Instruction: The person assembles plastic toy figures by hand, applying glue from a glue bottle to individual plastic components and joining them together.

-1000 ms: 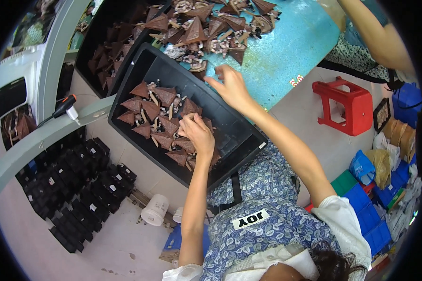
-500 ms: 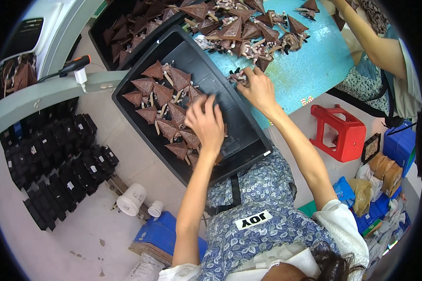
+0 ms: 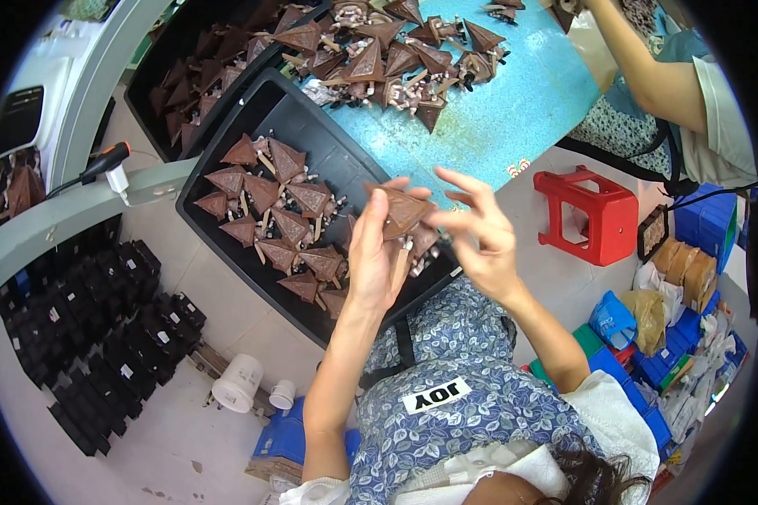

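Note:
My left hand is closed around a figurine with a brown pointed, umbrella-like top, lifted over the near side of a black tray. Its pale body parts hang below, by the fingers. Close against its right side is my right hand, fingers spread; its fingertips are at the figurine, and I cannot tell whether they touch it. Several similar brown-topped figurines lie in rows in the tray's left part.
More figurines are heaped on the blue tabletop beyond the tray and in another dark bin. A co-worker's arm reaches in at the upper right. A red stool stands right; black boxes are stacked left.
My right hand has left the table edge and come to the left hand over the tray. The left hand has risen from the rows and now holds a figurine. The view has shifted.

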Demonstrator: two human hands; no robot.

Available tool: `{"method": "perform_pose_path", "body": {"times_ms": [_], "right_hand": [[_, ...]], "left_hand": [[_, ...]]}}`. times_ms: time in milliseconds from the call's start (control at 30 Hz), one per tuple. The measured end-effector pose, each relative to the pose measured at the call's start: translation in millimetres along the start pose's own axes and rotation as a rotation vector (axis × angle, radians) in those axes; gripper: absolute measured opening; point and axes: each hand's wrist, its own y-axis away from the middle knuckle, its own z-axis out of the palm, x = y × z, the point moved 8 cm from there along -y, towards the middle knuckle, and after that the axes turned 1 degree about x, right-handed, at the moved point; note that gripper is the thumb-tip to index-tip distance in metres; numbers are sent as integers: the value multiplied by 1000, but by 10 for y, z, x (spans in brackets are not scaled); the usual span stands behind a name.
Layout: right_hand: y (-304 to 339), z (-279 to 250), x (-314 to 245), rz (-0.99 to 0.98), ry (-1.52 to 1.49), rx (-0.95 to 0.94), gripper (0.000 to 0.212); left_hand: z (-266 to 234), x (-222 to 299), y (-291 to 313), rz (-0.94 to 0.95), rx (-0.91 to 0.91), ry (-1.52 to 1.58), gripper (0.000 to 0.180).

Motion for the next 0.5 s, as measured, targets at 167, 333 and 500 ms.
{"method": "perform_pose_path", "body": {"times_ms": [167, 333, 500], "right_hand": [[451, 270, 207, 765, -825, 25, 29], [191, 9, -102, 409, -76, 8, 23], [184, 2, -237, 369, -27, 27, 25]], "left_hand": [[43, 117, 7, 262, 34, -187, 44], [45, -93, 10, -201, -10, 58, 48], [-40, -240, -66, -216, -75, 577, 41]]}}
